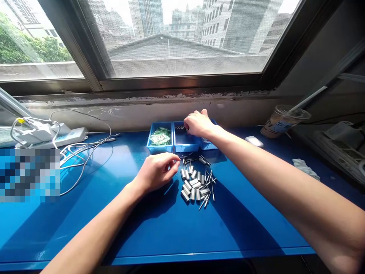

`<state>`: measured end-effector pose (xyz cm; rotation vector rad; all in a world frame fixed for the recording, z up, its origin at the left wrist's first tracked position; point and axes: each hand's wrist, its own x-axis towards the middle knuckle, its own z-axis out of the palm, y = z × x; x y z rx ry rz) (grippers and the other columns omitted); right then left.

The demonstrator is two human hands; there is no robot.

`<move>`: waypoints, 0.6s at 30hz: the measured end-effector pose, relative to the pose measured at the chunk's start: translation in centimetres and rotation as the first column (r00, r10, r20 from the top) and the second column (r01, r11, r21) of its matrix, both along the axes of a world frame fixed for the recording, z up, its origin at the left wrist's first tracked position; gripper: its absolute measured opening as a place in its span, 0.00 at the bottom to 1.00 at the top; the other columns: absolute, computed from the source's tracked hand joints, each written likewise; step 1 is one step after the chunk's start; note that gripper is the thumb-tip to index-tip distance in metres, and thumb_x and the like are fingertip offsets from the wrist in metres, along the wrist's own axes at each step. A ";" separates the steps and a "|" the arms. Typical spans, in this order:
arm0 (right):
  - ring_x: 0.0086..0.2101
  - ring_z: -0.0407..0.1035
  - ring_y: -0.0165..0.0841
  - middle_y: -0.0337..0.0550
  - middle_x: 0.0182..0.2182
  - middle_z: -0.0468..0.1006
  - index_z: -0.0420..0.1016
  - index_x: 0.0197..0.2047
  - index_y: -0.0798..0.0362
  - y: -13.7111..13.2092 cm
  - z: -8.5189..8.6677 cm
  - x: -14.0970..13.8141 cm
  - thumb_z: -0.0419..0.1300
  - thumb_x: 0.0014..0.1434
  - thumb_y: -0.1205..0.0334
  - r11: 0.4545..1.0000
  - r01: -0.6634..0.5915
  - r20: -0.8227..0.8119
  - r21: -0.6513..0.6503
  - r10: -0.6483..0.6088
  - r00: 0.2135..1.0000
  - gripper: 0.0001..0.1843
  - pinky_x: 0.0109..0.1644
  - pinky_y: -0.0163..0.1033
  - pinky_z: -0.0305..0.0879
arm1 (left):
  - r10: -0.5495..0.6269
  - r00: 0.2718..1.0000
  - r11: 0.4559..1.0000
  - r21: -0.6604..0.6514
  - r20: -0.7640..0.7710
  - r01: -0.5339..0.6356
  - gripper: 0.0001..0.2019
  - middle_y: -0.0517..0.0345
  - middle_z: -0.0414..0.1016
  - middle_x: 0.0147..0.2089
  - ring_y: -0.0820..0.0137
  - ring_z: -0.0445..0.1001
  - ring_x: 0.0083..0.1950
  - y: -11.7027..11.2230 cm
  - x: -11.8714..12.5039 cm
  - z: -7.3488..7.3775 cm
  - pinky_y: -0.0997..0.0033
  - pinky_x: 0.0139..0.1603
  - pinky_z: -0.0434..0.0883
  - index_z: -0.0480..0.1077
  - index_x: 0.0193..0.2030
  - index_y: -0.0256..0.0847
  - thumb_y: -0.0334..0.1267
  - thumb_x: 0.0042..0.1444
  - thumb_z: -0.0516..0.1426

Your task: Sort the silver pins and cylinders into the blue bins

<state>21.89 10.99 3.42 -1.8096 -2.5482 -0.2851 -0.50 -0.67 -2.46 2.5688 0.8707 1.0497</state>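
hands both curled, grip unclear, left hand (156, 171) beside metal cylinders (195, 186), right hand (198, 123) in blue tray (184, 146)

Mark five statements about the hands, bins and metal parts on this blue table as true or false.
1. The right hand is over the blue bins. True.
2. The left hand holds the cup. False: the cup stands untouched at the far right, and the left hand is beside the metal parts.
3. The leftmost bin holds greenish packets. True.
4. The metal parts are piled inside a bin. False: they lie loose on the table, in front of the bins.
5. White cables lie on the table's left side. True.
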 end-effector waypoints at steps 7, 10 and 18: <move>0.49 0.72 0.50 0.55 0.43 0.85 0.86 0.40 0.54 0.4 -0.3 -0.2 0.62 0.59 0.71 1.000 0.004 0.016 0.012 -0.004 1.000 0.10 0.61 0.57 0.55 | -0.003 1.000 1.000 0.001 -0.006 0.003 0.06 0.58 0.79 0.32 0.74 0.70 0.27 -0.1 -0.1 0.1 0.74 0.31 0.70 0.77 0.44 0.37 0.34 0.68 0.58; 0.49 0.72 0.50 0.56 0.44 0.85 0.86 0.41 0.55 0.4 -0.3 -0.3 0.62 0.60 0.70 1.000 0.014 0.017 0.022 -0.014 1.000 0.10 0.62 0.58 0.54 | -0.001 1.000 1.000 0.005 -0.006 0.001 0.06 0.58 0.79 0.32 0.74 0.70 0.27 -0.1 0.0 0.2 0.73 0.31 0.70 0.77 0.44 0.37 0.34 0.68 0.58; 0.50 0.73 0.49 0.54 0.44 0.85 0.86 0.43 0.54 0.5 -0.4 -0.4 0.62 0.60 0.68 1.000 0.015 0.014 0.019 -0.015 1.000 0.11 0.63 0.57 0.53 | 0.004 1.000 1.000 0.012 0.002 -0.004 0.06 0.58 0.79 0.32 0.74 0.71 0.27 0.0 0.0 0.2 0.73 0.31 0.70 0.77 0.44 0.38 0.34 0.68 0.58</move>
